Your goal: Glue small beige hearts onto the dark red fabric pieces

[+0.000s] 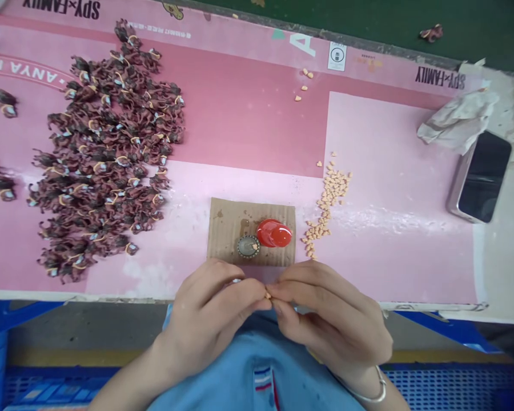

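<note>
My left hand and my right hand meet at the fingertips, just in front of the table's near edge. Between the tips shows a small peach-coloured piece, pinched by my right thumb and finger. My left fingers are curled; a bit of something pale blue shows between them, the rest hidden. Beyond the hands lies a piece of cardboard. On it stand a bottle cap with a small peach piece in it and a glossy red lid-like object. To the right, similar peach pieces form a loose trail.
Many small dark brown figures with peach bands cover the table's left side. A phone and crumpled tissue lie at the right. One more brown figure rests on the green surface at the back.
</note>
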